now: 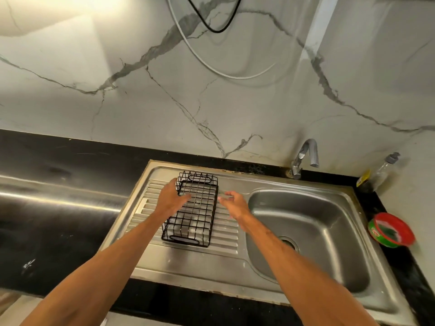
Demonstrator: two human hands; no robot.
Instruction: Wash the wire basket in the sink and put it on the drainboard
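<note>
A black counter runs under a white veined marble wall, where a black and a white cable hang. A steel unit is set into the counter, with the ribbed drainboard on its left half and the sink on its right. A tap stands at the back edge, a bottle in the far right corner, and a red-and-green tub on the right edge.

The basket sits upright on the drainboard, lengthwise front to back. The left hand lies at its left rim, fingers nearly straight and together, thumb over the wire; whether they touch it I cannot tell. The right hand hovers just beside the right rim, fingers loosely curled and holding nothing.
</note>
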